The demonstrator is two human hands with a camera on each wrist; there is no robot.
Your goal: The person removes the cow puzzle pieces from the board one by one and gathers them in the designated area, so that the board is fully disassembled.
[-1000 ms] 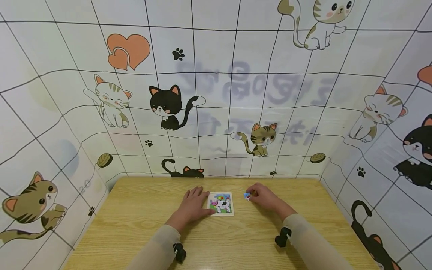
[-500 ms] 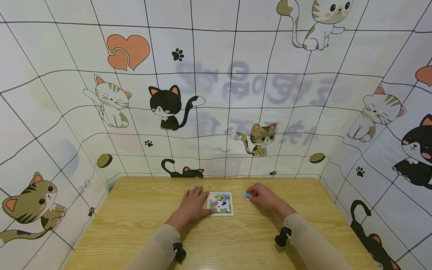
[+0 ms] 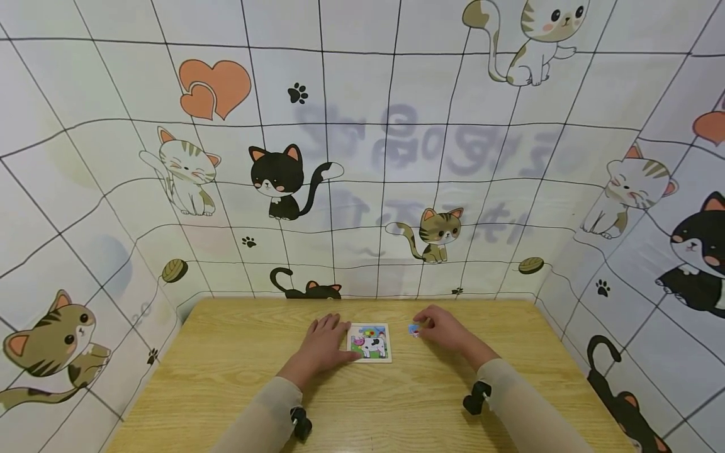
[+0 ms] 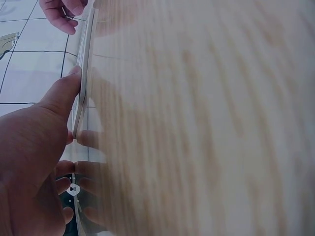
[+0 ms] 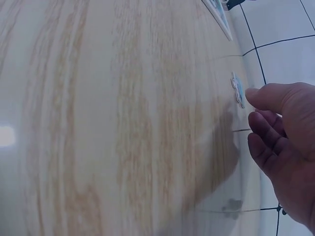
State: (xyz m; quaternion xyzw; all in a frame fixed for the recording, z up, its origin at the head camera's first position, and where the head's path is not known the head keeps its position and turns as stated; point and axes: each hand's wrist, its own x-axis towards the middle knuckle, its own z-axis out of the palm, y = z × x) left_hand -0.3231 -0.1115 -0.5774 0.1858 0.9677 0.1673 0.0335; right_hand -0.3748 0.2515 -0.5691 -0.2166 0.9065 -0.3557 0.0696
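Note:
A small cow jigsaw puzzle in a pale square frame lies on the table. My left hand rests at its left side, fingers extended, the thumb touching the frame's lower left part. Edge-on in the left wrist view, the puzzle board has my left thumb against it. To the right of the board, a blue puzzle piece is at the fingertips of my right hand. Seen from the right wrist, the piece lies low at the table surface with the thumb tip at its edge; the index finger is mostly hidden.
The wooden table reaches back to a white curtain with cat drawings and grid lines, which also closes off both sides. Black wrist cameras sit at both sleeves.

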